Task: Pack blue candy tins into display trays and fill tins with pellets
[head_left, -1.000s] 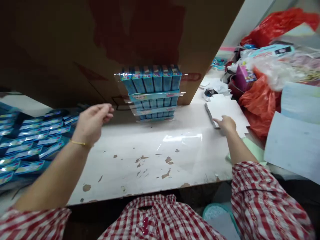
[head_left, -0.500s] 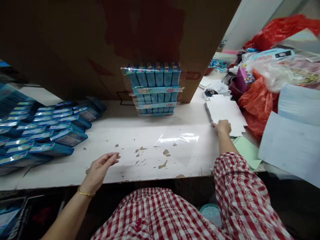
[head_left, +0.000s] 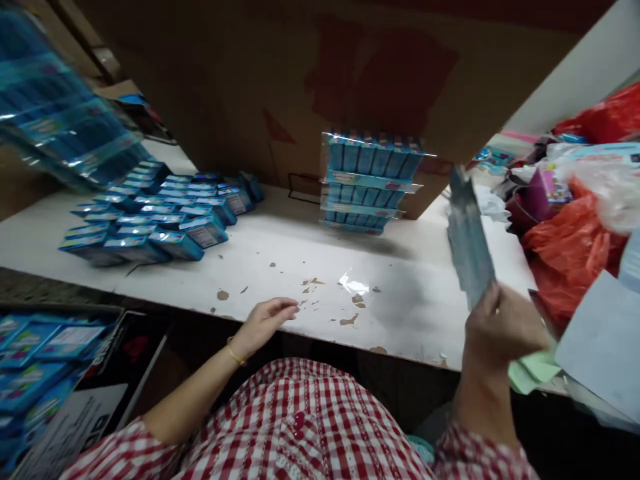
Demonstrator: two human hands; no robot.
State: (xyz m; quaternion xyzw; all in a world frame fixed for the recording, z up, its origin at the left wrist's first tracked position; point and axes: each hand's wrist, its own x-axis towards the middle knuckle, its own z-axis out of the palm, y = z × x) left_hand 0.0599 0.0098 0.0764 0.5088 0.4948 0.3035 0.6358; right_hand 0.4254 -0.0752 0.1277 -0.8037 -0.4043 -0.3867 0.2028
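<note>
While small blue boxes (head_left: 155,218) crowd the left end of the table (head_left: 285,273), the left hand (head_left: 267,323) hangs to the right of them, over the near edge, its fingers loosely bent and nothing seen in them. Right of that hand, the worn top of the table runs back to the wrapped packs (head_left: 370,163) stacked in front of the big cardboard box (head_left: 225,87). That box walls off the far side, so the open room is a wide strip along the near edge, between the small blue boxes and the right hand (head_left: 505,327). At the right end of that strip is the flat card (head_left: 470,233), its near end gripped in the right hand, much the nearer of the two. From the grip the flat card reaches away from the person and a little to the left, its long axis seeming to slant up off the table, though blur hides whether it is one piece or several. Just right of it lie white sheets (head_left: 507,260), then red plastic bags (head_left: 570,247), which crowd that side
</note>
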